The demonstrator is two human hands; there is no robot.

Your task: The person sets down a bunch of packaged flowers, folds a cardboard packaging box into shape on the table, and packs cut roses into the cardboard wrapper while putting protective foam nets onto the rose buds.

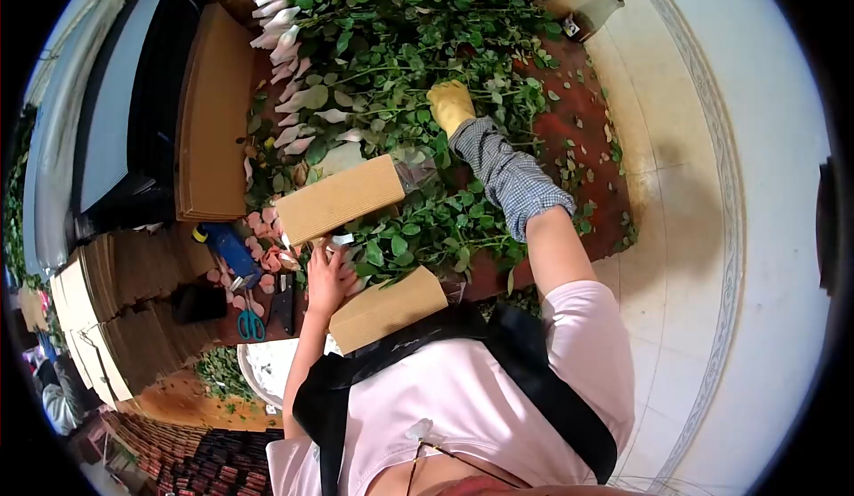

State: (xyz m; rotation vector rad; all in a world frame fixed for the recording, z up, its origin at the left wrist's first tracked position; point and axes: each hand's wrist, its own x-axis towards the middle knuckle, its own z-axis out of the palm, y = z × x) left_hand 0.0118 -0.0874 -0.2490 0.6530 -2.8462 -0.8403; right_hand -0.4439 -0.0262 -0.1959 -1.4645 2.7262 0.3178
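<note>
My left hand (pixel 327 278), bare, lies at the pale rose heads (pixel 352 281) between two pieces of corrugated cardboard. Its fingers are spread, with the tips by the lower edge of the upper cardboard wrap (pixel 342 199). My right hand (pixel 452 106) wears a yellow glove and is closed among the leafy rose stems (pixel 400 73); a stem runs into the fist, though its fingertips are hidden. Against my front lies the second cardboard wrap (pixel 389 310). Green foliage (pixel 427 229) spreads between the two wraps.
Blue-handled scissors (pixel 251 323), a blue tool (pixel 229 251) and a black stapler-like tool (pixel 282 305) lie at the left. Cardboard stacks (pixel 142 291) stand beyond them. White-wrapped roses (pixel 277 29) line the back left. A glass bottle (pixel 594 16) stands on the floor at the back right.
</note>
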